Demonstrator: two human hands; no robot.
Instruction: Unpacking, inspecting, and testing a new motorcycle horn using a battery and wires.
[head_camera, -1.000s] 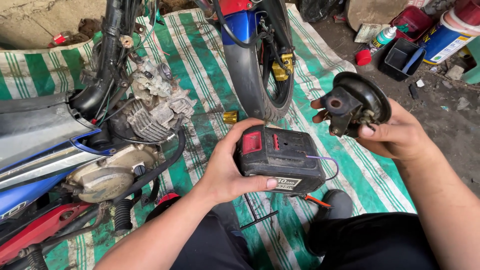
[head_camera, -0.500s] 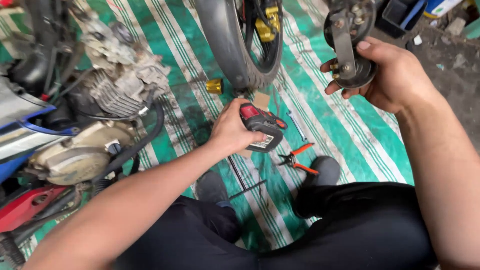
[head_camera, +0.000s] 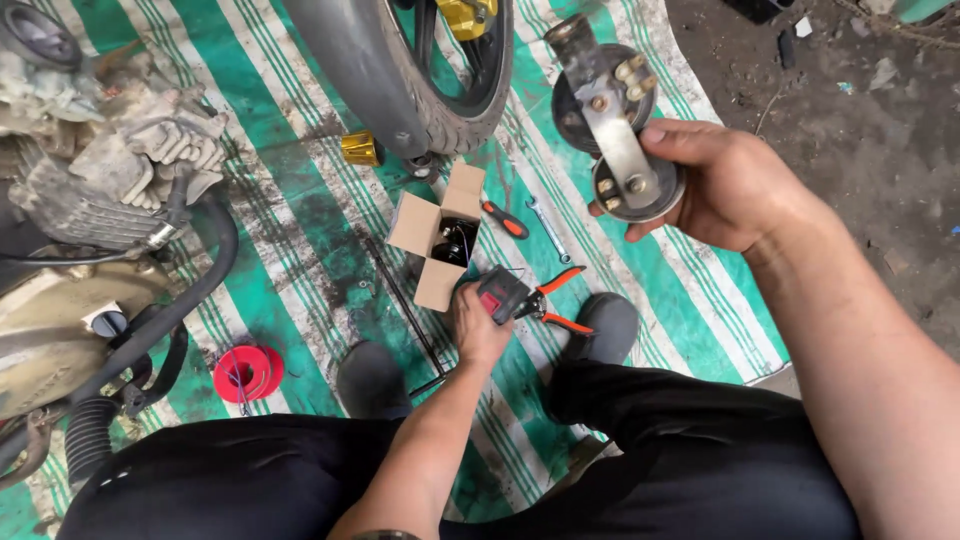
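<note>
My right hand (head_camera: 725, 185) holds up a round black motorcycle horn (head_camera: 610, 130) with a metal bracket and rusty terminals, raised above the striped mat. My left hand (head_camera: 478, 325) reaches down to the mat and grips a small black battery with a red top (head_camera: 503, 295), low near the ground between my feet. Orange-handled pliers (head_camera: 555, 300) lie right beside the battery. An open cardboard box (head_camera: 437, 235) with a dark part inside sits just beyond my left hand.
A motorcycle wheel (head_camera: 400, 70) stands at top centre, the engine (head_camera: 100, 190) at left. A green-and-white striped mat (head_camera: 300, 250) bears a red wire spool (head_camera: 248, 372), a screwdriver (head_camera: 503, 218), a wrench (head_camera: 548, 228), a long black rod (head_camera: 405, 305) and a gold part (head_camera: 360, 148). Bare dirt lies at right.
My left hand has lowered the battery from chest height down to the mat beside the pliers. My right hand has turned the horn so its bracket side faces up. The view tilted downward.
</note>
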